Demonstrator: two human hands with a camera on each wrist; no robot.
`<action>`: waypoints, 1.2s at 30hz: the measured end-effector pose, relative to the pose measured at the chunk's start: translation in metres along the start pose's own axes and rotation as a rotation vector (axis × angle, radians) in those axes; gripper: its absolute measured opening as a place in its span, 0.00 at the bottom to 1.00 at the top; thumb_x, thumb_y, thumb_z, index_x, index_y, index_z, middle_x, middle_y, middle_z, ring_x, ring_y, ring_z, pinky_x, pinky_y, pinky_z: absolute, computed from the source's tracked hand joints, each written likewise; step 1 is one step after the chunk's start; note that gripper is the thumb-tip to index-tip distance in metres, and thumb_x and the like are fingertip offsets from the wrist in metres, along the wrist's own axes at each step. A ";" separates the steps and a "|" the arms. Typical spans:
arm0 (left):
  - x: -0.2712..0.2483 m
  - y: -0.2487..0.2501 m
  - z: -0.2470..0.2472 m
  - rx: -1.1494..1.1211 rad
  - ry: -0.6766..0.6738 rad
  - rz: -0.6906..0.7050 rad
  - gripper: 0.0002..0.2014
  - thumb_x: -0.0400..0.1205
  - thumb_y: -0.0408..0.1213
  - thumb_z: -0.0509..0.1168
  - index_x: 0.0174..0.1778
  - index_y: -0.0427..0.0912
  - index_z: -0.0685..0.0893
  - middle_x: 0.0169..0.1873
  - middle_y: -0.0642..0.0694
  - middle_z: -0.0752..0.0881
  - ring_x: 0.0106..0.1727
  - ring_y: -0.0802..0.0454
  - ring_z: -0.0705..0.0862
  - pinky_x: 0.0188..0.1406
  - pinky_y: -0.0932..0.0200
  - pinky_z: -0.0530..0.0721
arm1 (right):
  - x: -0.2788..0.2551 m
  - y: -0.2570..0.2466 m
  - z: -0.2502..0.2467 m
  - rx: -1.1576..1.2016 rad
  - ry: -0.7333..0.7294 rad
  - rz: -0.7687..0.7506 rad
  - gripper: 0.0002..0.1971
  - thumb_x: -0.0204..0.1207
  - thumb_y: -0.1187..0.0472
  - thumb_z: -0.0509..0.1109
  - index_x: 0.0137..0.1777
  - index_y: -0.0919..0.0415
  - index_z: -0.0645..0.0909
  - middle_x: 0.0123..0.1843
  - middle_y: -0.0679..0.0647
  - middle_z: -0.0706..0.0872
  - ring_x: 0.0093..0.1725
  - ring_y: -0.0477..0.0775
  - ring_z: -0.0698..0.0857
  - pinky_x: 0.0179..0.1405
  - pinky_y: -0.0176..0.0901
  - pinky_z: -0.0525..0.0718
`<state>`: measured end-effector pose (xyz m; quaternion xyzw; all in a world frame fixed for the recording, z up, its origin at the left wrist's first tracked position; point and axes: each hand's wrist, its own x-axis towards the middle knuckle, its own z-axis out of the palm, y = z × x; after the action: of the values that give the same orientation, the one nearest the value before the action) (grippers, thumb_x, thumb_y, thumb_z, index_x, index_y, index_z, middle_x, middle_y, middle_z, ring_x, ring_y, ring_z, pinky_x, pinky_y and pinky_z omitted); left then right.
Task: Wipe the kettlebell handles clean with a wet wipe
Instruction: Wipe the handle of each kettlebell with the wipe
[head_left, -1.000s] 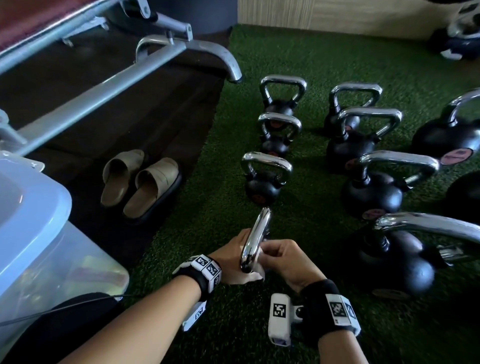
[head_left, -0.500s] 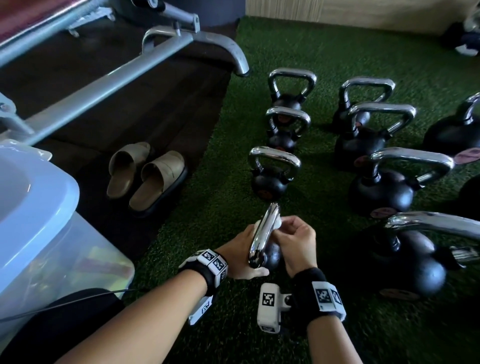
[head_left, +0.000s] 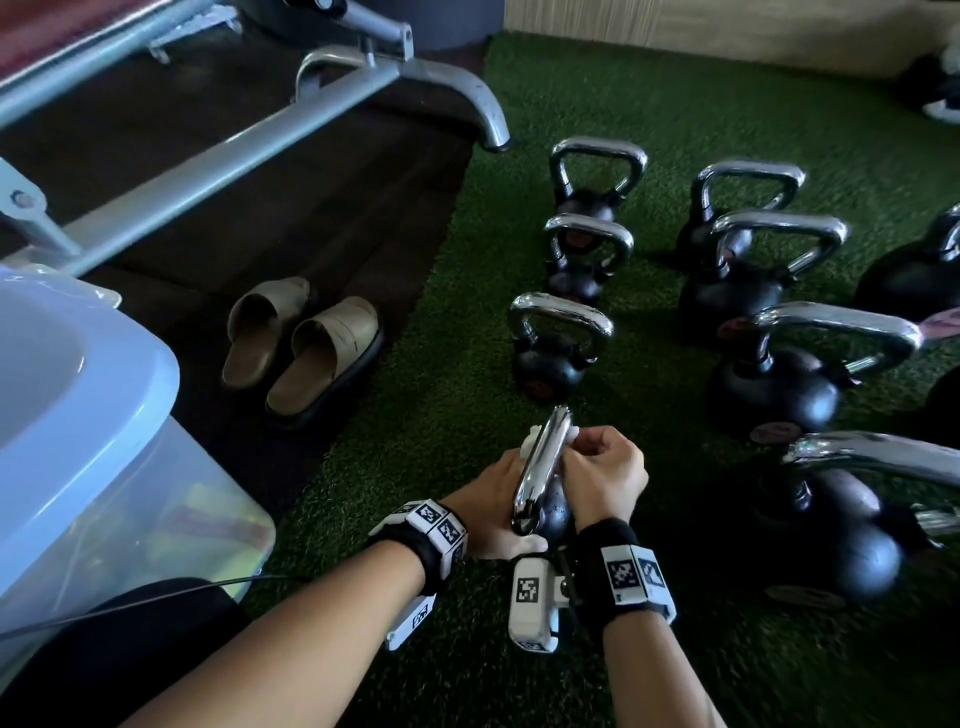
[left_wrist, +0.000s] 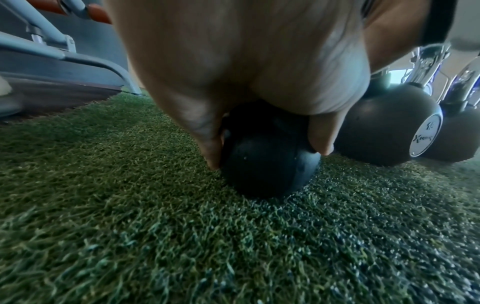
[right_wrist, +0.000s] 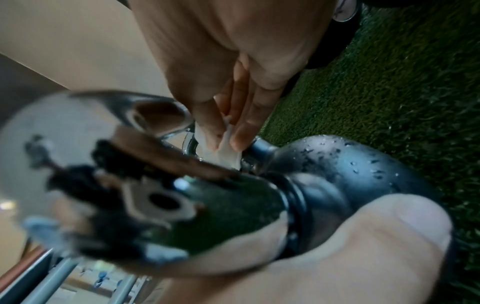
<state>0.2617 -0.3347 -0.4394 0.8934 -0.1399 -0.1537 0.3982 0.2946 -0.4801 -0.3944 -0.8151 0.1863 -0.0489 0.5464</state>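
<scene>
Nearest kettlebell (head_left: 551, 512) stands on the turf, left hand (head_left: 496, 512) clasping its black ball. Right hand (head_left: 602, 480) pinches the wet wipe (head_left: 535, 436), now at the far end of the chrome handle (head_left: 540, 462); a second ago it sat nearer. Handle likely almost done. Other kettlebells unmoved.
</scene>
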 end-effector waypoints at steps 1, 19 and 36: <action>0.000 0.002 -0.001 -0.004 0.000 -0.004 0.57 0.70 0.41 0.83 0.89 0.44 0.52 0.84 0.42 0.61 0.86 0.45 0.65 0.85 0.42 0.68 | -0.001 -0.001 0.000 -0.030 -0.010 0.022 0.07 0.69 0.63 0.81 0.35 0.54 0.87 0.34 0.47 0.89 0.39 0.50 0.90 0.41 0.44 0.88; 0.041 0.072 -0.098 0.314 -0.124 0.058 0.45 0.74 0.17 0.61 0.78 0.70 0.73 0.80 0.55 0.74 0.75 0.53 0.78 0.68 0.55 0.82 | -0.060 -0.006 -0.033 -0.233 -0.462 -0.140 0.19 0.76 0.43 0.76 0.37 0.59 0.83 0.37 0.46 0.84 0.36 0.45 0.79 0.35 0.41 0.79; 0.002 0.058 -0.140 0.608 -0.061 -0.237 0.16 0.74 0.62 0.74 0.56 0.70 0.84 0.49 0.58 0.89 0.52 0.50 0.87 0.46 0.53 0.77 | -0.011 -0.017 -0.057 -0.571 -0.335 -0.502 0.12 0.67 0.64 0.82 0.51 0.58 0.92 0.50 0.53 0.92 0.53 0.58 0.90 0.56 0.52 0.88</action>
<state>0.3099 -0.2795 -0.3072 0.9765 -0.0860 -0.1769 0.0881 0.2726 -0.5205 -0.3544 -0.9507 -0.1037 0.0065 0.2921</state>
